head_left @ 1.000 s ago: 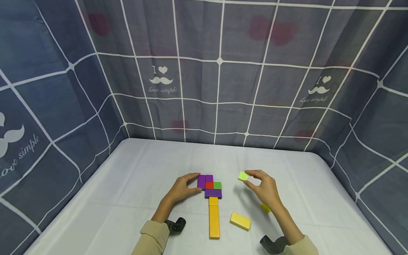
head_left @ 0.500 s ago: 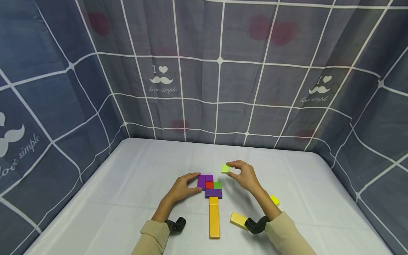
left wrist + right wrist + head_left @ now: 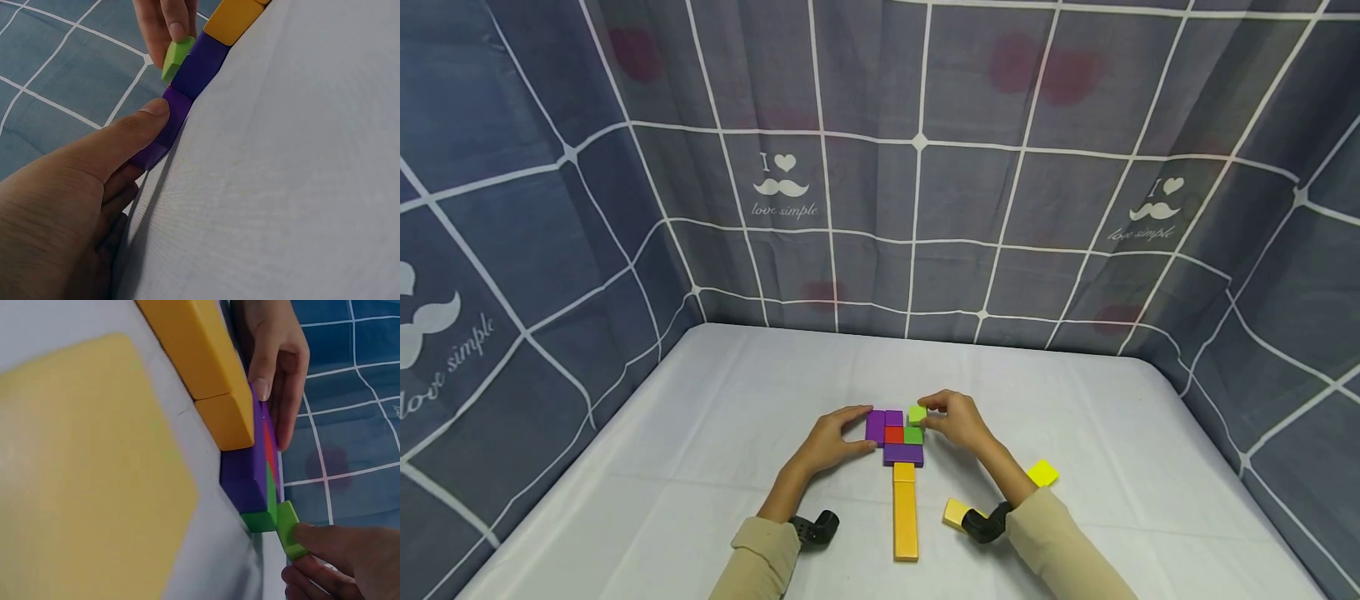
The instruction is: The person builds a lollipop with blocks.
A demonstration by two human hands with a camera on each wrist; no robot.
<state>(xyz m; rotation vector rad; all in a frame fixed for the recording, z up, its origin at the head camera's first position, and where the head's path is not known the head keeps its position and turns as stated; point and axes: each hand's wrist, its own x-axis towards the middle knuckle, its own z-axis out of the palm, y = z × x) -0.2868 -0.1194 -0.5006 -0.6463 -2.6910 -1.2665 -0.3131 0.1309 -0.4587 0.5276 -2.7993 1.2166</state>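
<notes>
- The left hand point(image 3: 827, 442) has its thumb and fingers spread to the length of the tall purple block point(image 3: 875, 427), pinching it at its near and far ends.
- The right hand point(image 3: 958, 419) is closed to a narrow pinch between thumb and fingers, gripping the lime green block point(image 3: 916, 415).
- The lime green block is just beyond the green block point(image 3: 913, 435), tilted in both wrist views; whether the two touch, I cannot tell. A gap separates it from the small purple block point(image 3: 893, 417) on its left.
- The tall purple block stands at the left edge of the cluster, alongside the small purple block and the red block point(image 3: 893, 435).
- The red block sits between the tall purple block and the green block, with the small purple block against its far side.
- The wide purple block point(image 3: 903, 454) lies crosswise against the near sides of the red and green blocks.
- From its near side, a short orange block point(image 3: 904, 472) and a long orange block point(image 3: 906, 523) run in line toward the person.
- A yellow bar point(image 3: 953, 512), partly covered by the black right wrist camera point(image 3: 987, 525), and a bright yellow block point(image 3: 1043, 473) by the right forearm lie apart on the white-covered bench point(image 3: 662, 500).
</notes>
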